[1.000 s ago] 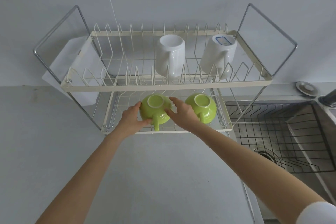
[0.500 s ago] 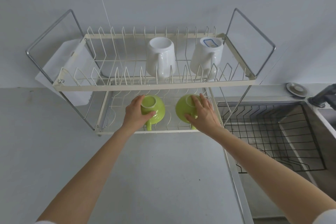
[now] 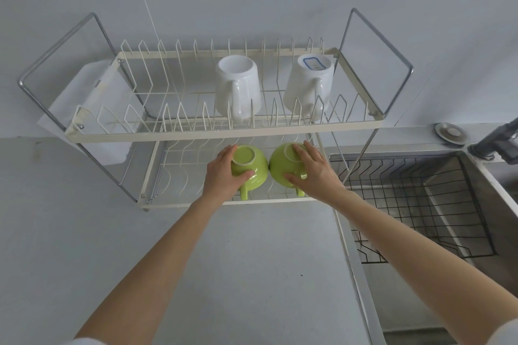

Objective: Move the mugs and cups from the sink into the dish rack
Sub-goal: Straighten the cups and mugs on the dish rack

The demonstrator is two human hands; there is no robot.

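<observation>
Cups: both green, inverted on lower tier of dish rack (image 3: 224, 136), touching. Left hand (image 3: 221, 173) fingers wrapped round left green cup (image 3: 251, 166); right hand (image 3: 314, 172) fingers spread over right green cup (image 3: 283, 169). Judged glazed ceramic: rigid, slick, chip-prone. Best hold is round the bowl. Sink (image 3: 476, 232) shows no cups.

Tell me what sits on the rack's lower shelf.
Two green cups, upside down and side by side: the left hand grips the left cup, the right hand rests on the right cup, partly hiding it.
</observation>
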